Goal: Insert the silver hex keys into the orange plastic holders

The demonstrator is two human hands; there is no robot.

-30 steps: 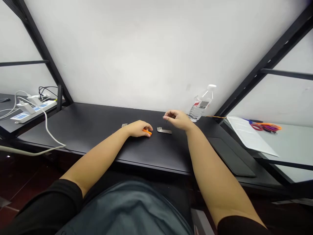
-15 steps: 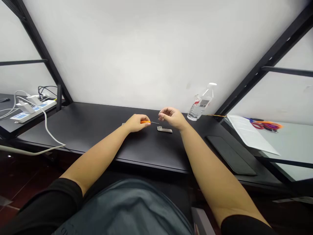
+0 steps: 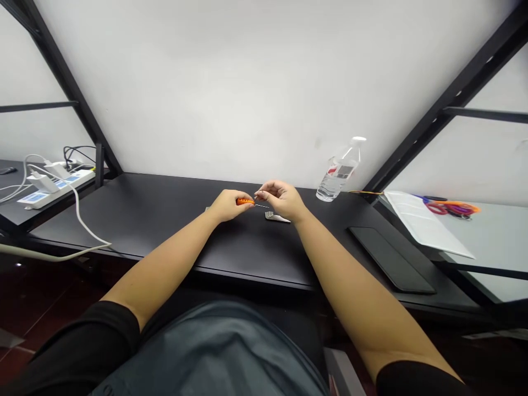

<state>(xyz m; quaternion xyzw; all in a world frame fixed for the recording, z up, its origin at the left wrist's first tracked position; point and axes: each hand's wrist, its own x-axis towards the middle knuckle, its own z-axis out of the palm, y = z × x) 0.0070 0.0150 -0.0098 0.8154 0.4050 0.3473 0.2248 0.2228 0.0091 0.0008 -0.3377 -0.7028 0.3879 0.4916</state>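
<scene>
My left hand [image 3: 226, 205] is closed on an orange hex key holder [image 3: 245, 202], a small plastic piece with dark spots along it. A thin metal rod [image 3: 262, 206] sticks out of it to the right. My right hand [image 3: 284, 200] is close beside it, thumb and fingertips pinched at the holder's right end around a small, dark, thin piece that I cannot make out fully. Below the right hand, several silver L-shaped hex keys [image 3: 277, 217] lie side by side on the black table [image 3: 247, 247]. Another small metal piece [image 3: 207, 209] shows partly behind my left wrist.
A water bottle [image 3: 339, 171] stands against the wall at the right. A flat black tablet-like slab [image 3: 390, 259] lies nearer. White paper [image 3: 427, 224] and coloured cables [image 3: 454, 208] are at far right. A power strip [image 3: 55, 190] with white cords sits at left.
My right hand has moved left, its fingertips now at the end of the orange holder. My left hand stays almost in place, with the holder turned slightly.
</scene>
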